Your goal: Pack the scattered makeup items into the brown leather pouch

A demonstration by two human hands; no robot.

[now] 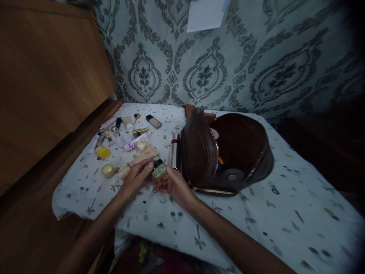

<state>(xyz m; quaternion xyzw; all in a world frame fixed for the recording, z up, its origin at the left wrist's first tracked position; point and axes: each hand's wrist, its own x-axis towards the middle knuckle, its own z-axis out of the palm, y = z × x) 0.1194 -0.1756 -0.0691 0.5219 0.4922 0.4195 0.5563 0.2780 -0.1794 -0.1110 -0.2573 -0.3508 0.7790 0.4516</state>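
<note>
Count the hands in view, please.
2: the left hand on the left side of the small green container, the right hand on its right.

Brown bag (198,152) is looking like smooth leather, faintly glossy; zip (213,191) is showing shiny metal. Small bottle (159,171) is looking glassy, its cap (157,164) glossy. Silver cylinder (174,154) is gleaming like polished metal. Tablecloth (151,207) is reading matt cloth, cabinet (51,57) smooth wood, wall sheet (205,16) matt paper.
</note>
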